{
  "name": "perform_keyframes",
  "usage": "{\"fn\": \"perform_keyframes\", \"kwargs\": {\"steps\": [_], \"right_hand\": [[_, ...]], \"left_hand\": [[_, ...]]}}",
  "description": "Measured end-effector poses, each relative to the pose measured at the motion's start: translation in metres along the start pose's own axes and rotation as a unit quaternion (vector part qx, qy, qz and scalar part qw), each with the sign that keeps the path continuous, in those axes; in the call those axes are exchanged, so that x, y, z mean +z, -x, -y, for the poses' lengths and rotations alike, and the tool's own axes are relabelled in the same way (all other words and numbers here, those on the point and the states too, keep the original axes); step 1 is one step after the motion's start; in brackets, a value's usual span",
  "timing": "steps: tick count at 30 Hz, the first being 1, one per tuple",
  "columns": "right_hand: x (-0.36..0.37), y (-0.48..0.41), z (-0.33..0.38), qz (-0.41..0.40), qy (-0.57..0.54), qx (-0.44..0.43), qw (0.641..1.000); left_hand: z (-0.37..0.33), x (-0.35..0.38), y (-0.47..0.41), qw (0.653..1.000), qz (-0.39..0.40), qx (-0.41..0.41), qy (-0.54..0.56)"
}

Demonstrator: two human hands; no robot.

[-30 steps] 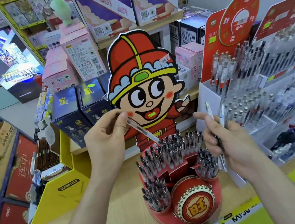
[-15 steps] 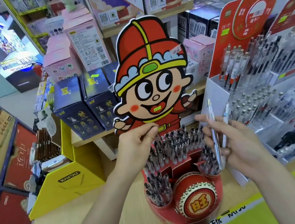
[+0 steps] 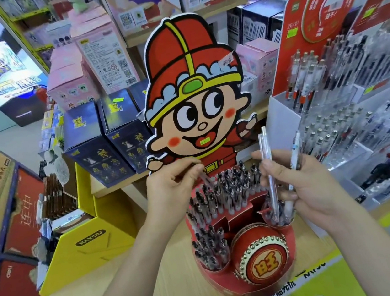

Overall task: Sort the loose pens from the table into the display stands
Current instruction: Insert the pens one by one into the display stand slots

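A red cartoon-boy display stand (image 3: 247,278) stands on the wooden table, its tiers packed with dark-capped pens (image 3: 222,189). My left hand (image 3: 171,199) pinches the top of a clear pen (image 3: 204,180) whose tip points down into the stand's upper left tier. My right hand (image 3: 301,183) grips a small bunch of clear pens (image 3: 269,170) upright over the stand's right cup. A second, white and red stand (image 3: 282,120) with rows of pens rises at the right.
Dark blue boxes (image 3: 98,146) and pink boxes (image 3: 74,82) are stacked behind the stand. A yellow carton (image 3: 88,250) sits at the left table edge. Red display racks (image 3: 14,223) line the far left. A yellow-green strip (image 3: 316,286) runs along the near edge.
My left hand came down from in front of the cartoon face and lowered its pen into the red stand. My right hand stayed beside the stand with its pens. The view moved closer.
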State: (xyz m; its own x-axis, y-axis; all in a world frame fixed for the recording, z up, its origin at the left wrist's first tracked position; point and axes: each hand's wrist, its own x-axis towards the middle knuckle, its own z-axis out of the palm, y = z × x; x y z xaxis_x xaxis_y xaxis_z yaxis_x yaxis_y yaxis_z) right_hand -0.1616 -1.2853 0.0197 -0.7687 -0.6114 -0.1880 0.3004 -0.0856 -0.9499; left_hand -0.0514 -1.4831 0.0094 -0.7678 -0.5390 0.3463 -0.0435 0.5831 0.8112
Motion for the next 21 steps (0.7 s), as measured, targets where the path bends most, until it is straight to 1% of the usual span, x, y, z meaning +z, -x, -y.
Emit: {"fn": "perform_keyframes", "kwargs": {"steps": [3, 6, 12, 15, 19, 21], "right_hand": [[-0.002, -0.001, -0.001, -0.006, 0.005, 0.0, 1.0], [0.0, -0.004, 0.002, -0.015, 0.021, 0.004, 1.0], [0.012, -0.018, 0.008, -0.011, 0.06, -0.008, 0.998], [0.021, -0.024, 0.004, 0.015, 0.07, -0.029, 0.997], [0.028, -0.025, 0.002, 0.02, 0.086, -0.02, 0.996], [0.03, -0.024, 0.004, 0.016, 0.07, 0.001, 0.997]], "left_hand": [[0.004, -0.005, -0.005, 1.0, -0.019, 0.004, 0.013], [0.009, -0.009, -0.007, 0.999, -0.017, 0.016, 0.024], [0.023, -0.008, -0.006, 0.999, 0.014, 0.042, -0.025], [0.03, -0.005, -0.006, 0.997, 0.061, 0.034, -0.03], [0.03, -0.006, -0.013, 0.986, 0.163, 0.011, -0.042], [0.029, -0.008, -0.019, 0.976, 0.213, -0.004, -0.051]]}}
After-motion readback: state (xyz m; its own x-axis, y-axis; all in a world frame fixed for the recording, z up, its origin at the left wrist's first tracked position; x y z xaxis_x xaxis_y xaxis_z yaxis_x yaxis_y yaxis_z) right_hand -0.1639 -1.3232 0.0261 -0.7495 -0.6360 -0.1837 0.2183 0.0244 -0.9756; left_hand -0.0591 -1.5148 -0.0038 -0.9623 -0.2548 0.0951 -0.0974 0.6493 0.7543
